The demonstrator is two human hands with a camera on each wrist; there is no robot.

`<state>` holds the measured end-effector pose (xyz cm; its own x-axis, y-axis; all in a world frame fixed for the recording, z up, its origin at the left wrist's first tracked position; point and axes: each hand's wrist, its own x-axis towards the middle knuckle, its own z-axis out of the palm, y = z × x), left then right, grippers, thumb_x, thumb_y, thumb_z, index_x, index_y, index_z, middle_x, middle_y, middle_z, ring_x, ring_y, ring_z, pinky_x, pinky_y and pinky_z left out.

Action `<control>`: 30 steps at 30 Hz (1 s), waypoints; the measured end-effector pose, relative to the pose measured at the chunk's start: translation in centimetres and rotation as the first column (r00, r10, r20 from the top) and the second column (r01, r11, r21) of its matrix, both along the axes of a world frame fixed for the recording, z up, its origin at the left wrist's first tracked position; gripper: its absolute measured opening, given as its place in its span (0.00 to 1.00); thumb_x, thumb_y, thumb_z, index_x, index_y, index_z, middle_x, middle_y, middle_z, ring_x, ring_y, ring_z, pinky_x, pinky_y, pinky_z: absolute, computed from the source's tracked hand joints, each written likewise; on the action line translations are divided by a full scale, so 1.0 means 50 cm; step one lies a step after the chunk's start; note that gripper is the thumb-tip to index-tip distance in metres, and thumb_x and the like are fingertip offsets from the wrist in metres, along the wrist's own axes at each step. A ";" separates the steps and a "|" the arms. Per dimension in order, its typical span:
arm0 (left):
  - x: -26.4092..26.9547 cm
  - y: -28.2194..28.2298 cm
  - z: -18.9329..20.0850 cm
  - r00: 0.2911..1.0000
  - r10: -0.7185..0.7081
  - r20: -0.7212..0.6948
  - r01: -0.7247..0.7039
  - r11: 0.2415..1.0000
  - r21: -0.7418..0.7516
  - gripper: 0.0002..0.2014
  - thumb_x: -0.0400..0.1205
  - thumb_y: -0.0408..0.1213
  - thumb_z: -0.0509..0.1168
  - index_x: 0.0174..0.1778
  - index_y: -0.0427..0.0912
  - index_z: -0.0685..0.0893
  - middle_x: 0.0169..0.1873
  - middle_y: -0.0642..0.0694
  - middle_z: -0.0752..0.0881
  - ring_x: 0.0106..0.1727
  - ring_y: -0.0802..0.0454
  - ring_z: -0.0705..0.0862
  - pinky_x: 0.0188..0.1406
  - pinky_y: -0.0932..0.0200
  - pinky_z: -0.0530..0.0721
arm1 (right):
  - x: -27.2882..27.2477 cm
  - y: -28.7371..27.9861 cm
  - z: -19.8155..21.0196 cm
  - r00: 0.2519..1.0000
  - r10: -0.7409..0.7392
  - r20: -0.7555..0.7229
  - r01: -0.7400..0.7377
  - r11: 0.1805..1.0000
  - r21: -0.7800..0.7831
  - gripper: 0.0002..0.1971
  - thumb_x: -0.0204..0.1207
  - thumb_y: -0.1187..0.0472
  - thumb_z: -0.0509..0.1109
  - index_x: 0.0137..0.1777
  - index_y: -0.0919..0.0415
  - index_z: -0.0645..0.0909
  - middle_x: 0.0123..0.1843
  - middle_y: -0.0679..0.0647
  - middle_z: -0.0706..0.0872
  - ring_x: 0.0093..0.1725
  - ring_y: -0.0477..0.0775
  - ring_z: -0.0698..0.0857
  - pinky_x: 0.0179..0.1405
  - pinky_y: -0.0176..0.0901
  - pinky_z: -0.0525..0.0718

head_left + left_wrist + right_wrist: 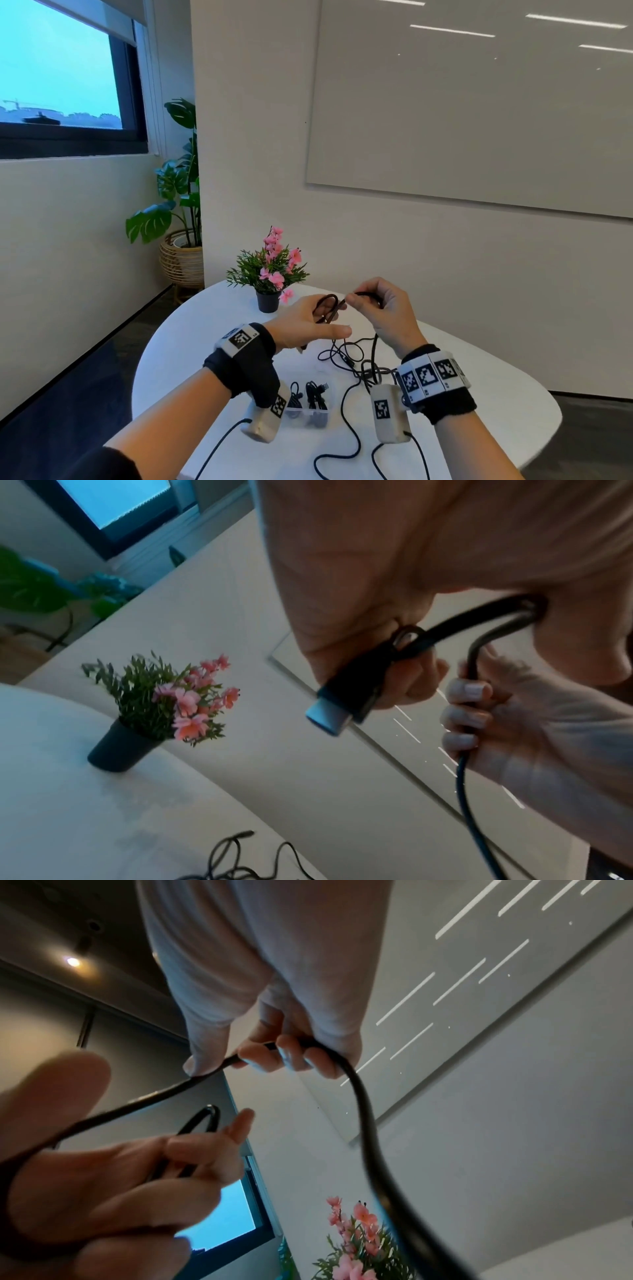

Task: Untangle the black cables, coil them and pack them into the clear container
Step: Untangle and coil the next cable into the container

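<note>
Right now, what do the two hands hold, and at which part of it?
Both hold one black cable. The left hand holds its small coiled loops, near the plug end. The right hand pinches the free length just beyond the coil.

In the right wrist view I see my right hand (274, 1031) at top centre, fingers (291, 1056) curled round a black cable (368, 1123). One run drops from the fist toward bottom right, passing in front of pink flowers (356, 1229). The other run slopes down-left to my left hand (113, 1185), which pinches a small loop (205, 1118) of the same cable, I think; that hand is close and blurred. A whiteboard (479, 1015) fills upper right. A window (229, 1215) sits low centre.
</note>
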<state>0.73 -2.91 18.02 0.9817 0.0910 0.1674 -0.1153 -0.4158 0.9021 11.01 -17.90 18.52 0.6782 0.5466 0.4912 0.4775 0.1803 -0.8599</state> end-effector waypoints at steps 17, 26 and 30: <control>0.021 -0.004 0.021 0.996 0.079 -0.045 -0.084 0.987 -0.139 0.15 0.88 0.38 0.53 0.51 0.35 0.84 0.49 0.44 0.90 0.44 0.59 0.89 0.40 0.67 0.80 | 0.030 -0.005 -0.009 0.981 0.022 -0.191 -0.061 0.978 -0.201 0.10 0.75 0.61 0.72 0.51 0.63 0.75 0.27 0.58 0.80 0.24 0.50 0.74 0.24 0.38 0.73; 0.042 0.011 0.012 0.973 0.231 -0.005 -0.174 0.717 -0.675 0.17 0.89 0.42 0.49 0.59 0.38 0.81 0.59 0.41 0.86 0.60 0.47 0.85 0.60 0.53 0.82 | 0.015 0.016 -0.076 0.954 -0.123 -0.273 0.061 0.973 -0.222 0.08 0.80 0.58 0.66 0.42 0.60 0.76 0.26 0.51 0.76 0.20 0.46 0.70 0.22 0.40 0.75; 0.050 0.011 0.011 0.966 0.258 -0.017 -0.183 0.635 -0.750 0.18 0.89 0.44 0.48 0.64 0.38 0.78 0.58 0.43 0.86 0.57 0.46 0.86 0.59 0.46 0.80 | 0.003 0.037 -0.097 0.983 -0.166 0.079 0.182 0.942 -0.281 0.11 0.78 0.58 0.69 0.33 0.56 0.78 0.21 0.47 0.79 0.21 0.41 0.74 0.25 0.32 0.72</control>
